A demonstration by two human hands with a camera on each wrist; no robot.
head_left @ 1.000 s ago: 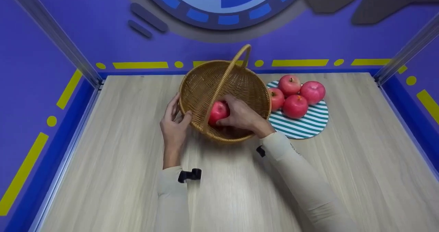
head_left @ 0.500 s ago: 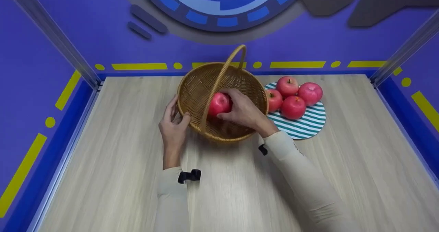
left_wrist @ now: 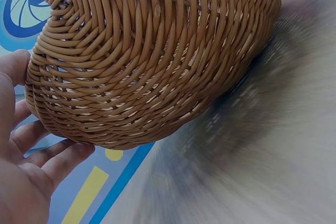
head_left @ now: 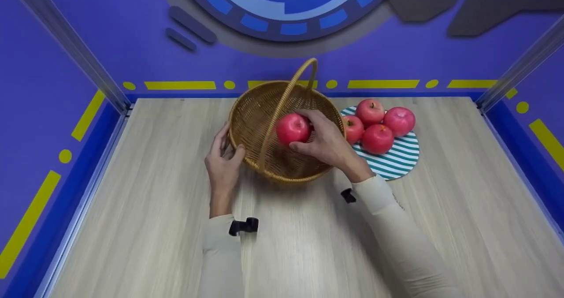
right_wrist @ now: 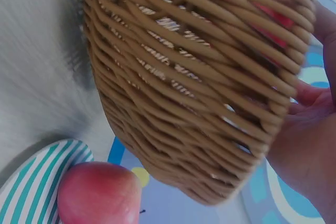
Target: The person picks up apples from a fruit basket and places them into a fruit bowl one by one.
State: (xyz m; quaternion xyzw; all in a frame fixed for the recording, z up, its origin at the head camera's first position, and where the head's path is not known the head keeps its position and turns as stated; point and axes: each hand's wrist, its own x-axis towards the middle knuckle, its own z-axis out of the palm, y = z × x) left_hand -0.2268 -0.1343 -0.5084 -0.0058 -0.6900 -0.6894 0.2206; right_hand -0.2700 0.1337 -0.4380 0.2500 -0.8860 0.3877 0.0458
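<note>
A round wicker basket (head_left: 249, 106) with an arched handle stands toward the back of the table. My left hand (head_left: 224, 159) grips its left rim, thumb on the near edge and fingers along the outer wall; the left wrist view shows those fingers (left_wrist: 60, 158) against the weave. Inside the basket's opening, my right hand (head_left: 324, 139) holds a red apple (head_left: 292, 129), fingers behind it and thumb in front. From the right wrist view, the basket wall (right_wrist: 194, 77) hides most of that apple, with red showing through the gaps.
Right of the basket lies a round mat (head_left: 392, 163) with green and white stripes, bearing several red apples (head_left: 377, 138). Blue-purple panels (head_left: 132, 46) enclose the wooden table (head_left: 154, 192) at the back and both sides.
The right hand has lifted the apple from low in the basket, up and to the right. My left hand keeps its grip on the rim; the mat's apples have stayed put.
</note>
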